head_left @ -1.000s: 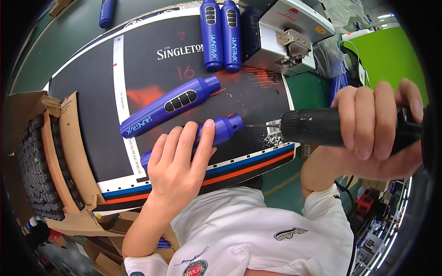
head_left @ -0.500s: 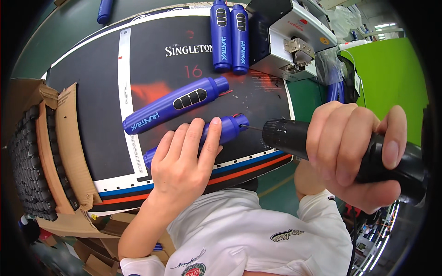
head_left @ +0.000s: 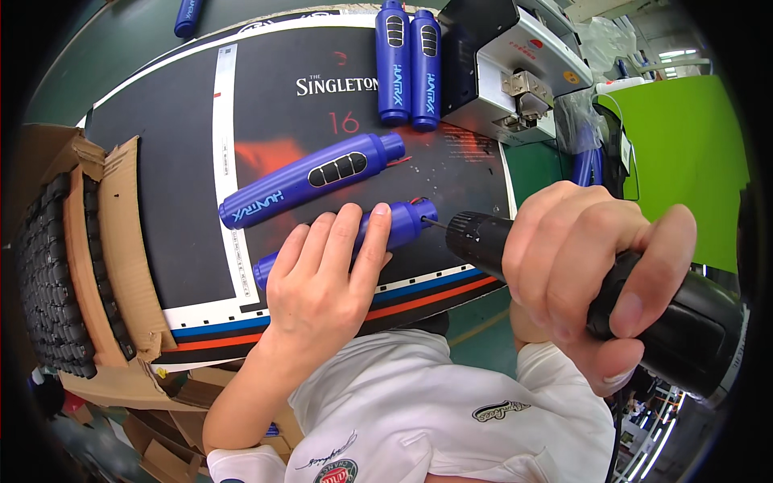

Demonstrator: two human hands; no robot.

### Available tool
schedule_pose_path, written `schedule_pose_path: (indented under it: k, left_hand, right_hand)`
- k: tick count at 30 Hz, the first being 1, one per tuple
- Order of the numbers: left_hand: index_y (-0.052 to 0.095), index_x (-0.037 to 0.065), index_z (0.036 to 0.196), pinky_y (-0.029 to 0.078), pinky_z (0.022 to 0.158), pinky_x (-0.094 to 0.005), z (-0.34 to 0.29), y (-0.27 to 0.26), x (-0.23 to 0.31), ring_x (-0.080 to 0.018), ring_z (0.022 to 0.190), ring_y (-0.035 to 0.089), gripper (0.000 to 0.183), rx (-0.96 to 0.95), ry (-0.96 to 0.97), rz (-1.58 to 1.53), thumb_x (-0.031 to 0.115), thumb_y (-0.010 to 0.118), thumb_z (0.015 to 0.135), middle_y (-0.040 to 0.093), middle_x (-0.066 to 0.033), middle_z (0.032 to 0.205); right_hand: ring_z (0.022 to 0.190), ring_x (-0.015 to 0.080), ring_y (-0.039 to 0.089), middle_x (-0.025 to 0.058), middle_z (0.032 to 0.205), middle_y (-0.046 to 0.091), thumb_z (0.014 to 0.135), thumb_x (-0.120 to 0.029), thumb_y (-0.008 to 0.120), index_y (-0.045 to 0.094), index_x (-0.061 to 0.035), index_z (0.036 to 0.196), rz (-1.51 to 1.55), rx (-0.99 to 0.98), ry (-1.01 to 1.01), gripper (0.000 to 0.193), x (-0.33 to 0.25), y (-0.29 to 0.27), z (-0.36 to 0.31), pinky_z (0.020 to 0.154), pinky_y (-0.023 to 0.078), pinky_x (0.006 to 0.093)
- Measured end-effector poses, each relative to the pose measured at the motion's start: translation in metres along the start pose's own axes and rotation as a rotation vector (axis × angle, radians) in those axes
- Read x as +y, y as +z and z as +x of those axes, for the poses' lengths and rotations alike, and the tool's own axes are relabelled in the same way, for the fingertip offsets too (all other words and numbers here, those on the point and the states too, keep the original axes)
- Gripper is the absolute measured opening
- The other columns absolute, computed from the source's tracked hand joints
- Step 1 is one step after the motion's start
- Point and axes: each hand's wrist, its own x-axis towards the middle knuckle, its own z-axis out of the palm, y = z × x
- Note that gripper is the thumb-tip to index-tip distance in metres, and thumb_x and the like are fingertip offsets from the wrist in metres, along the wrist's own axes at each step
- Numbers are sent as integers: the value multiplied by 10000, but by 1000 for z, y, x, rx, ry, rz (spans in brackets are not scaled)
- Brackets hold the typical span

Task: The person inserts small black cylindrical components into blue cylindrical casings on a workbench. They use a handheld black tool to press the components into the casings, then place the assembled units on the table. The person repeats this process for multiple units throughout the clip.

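My left hand (head_left: 322,270) presses a blue plastic tube-shaped handle (head_left: 403,225) onto the black printed mat, its fingers wrapped over the top. Around the body of a black power screwdriver (head_left: 483,241), my right hand (head_left: 588,270) is closed. The driver's thin bit meets the right end of the held handle, where a bit of red wire shows. Just beyond lies another blue handle (head_left: 314,179) with a black button panel and red wire at its right end. Much of the held handle is hidden under my left hand.
Two blue handles (head_left: 394,68) stand side by side at the back, next to a white and black metal machine (head_left: 515,68). A cardboard box (head_left: 121,249) of black parts is at the left. One more handle (head_left: 187,18) lies far left, beyond the mat (head_left: 181,161).
The screwdriver's rear has swung down and toward me, with my right hand shifting slightly left. My left hand keeps its hold on the handle.
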Motion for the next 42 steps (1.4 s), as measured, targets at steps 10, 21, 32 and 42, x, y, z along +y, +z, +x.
schedule_pose_path:
  k: [10,21,32,42]
  left_hand:
    - [640,44,1222,493,769,-389,6,-7,5,-282,869,617,583,-39,-54,-3,126,813,671,603,-129,1046]
    - [539,-48,1268,485,1007,-356,7,-94,-2,-226,1120,636,464,250,-355,-1431,-17,720,842,648,-148,1178]
    - [675,24,1094,514,779,-369,4,-170,-144,-305,892,650,249,186,-487,430,170,658,894,642,-150,978]
    - [631,-24,1172,516,758,-295,4,-174,-148,-190,829,628,326,208,-594,-105,69,674,862,600,-113,1089]
  right_hand:
    - [593,122,543,4,753,563,976,-329,597,468,-103,1178,523,347,-137,330,-2,-22,-24,583,462,275]
    - [1230,425,553,338,1334,495,953,-224,596,334,30,1393,705,530,590,572,34,56,-82,927,562,476]
    - [894,174,600,116,1105,562,902,-93,656,439,-19,1285,553,821,601,447,34,67,-72,700,529,308]
    - [841,148,567,153,1196,573,834,-37,701,492,-39,1236,536,811,579,453,26,44,-87,697,508,275]
